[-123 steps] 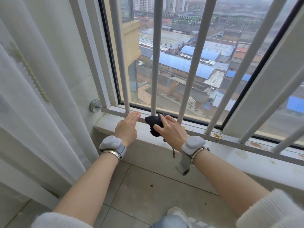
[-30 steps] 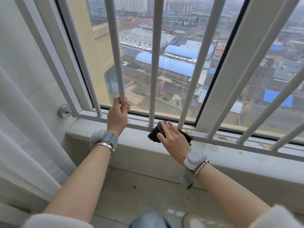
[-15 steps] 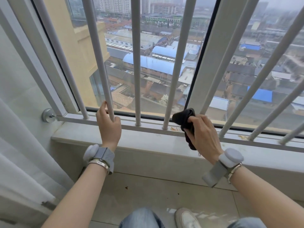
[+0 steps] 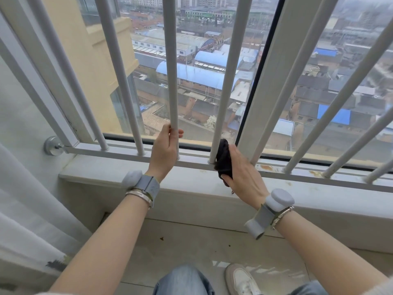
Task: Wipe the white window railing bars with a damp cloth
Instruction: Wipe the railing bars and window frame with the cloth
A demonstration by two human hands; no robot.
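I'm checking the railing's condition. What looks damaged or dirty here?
Rust-coloured stains mark the white bottom rail right of the cloth, with more further right. Small dark specks lie on the floor.

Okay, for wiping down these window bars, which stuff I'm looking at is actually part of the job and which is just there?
Part of the job:
- black cloth, held in the right hand
- white railing bars
- left hand, gripping one bar
- bottom rail the bars stand on

Just there:
- sheer curtain
- round metal knob on the wall
- stone sill
- white shoe
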